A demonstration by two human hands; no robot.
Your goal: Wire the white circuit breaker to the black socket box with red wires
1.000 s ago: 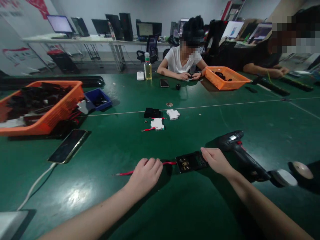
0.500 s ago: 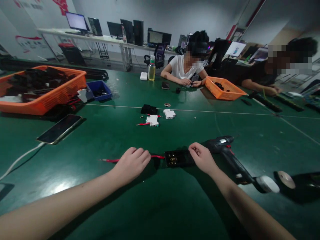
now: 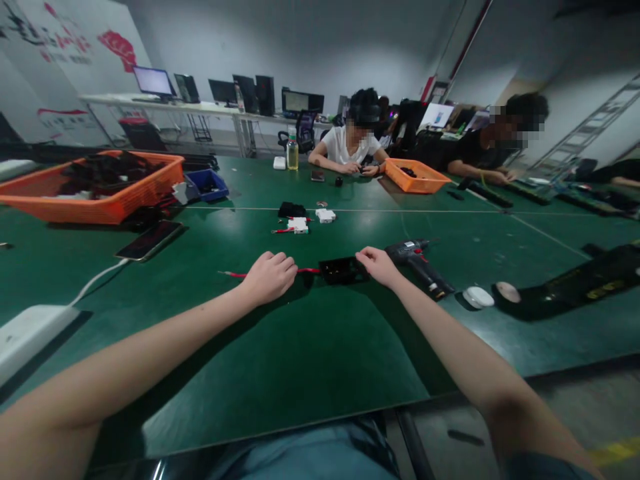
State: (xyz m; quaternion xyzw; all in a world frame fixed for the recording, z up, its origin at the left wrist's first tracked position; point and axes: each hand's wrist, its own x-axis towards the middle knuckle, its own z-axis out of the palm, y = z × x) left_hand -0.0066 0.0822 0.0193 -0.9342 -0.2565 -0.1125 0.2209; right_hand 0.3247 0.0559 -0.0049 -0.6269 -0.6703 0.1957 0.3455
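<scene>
My left hand (image 3: 271, 277) is closed around a red wire (image 3: 309, 271), whose bare-looking end sticks out to the left of the fist. The wire runs right into a shallow black case (image 3: 336, 272) lying on the green table, with small brass-coloured parts inside. My right hand (image 3: 379, 265) pinches the case at its right end; the fingertips are partly hidden. Just beyond that hand lies a black power drill (image 3: 417, 263). Farther back are two white plastic blocks, one white block (image 3: 299, 225) with red leads and another white block (image 3: 325, 216), beside a black piece (image 3: 291, 210).
At left stand an orange basket (image 3: 95, 212) of black parts, a blue bin (image 3: 207, 185), a phone (image 3: 150, 241) on a white cable and a white power bank (image 3: 37, 340). A white round item (image 3: 478, 297) lies right. Two people sit opposite, near another orange basket (image 3: 417, 185).
The camera view has tilted and pulled back, so the table's front edge and my lap now show. Both hands keep their places on the wire and the case.
</scene>
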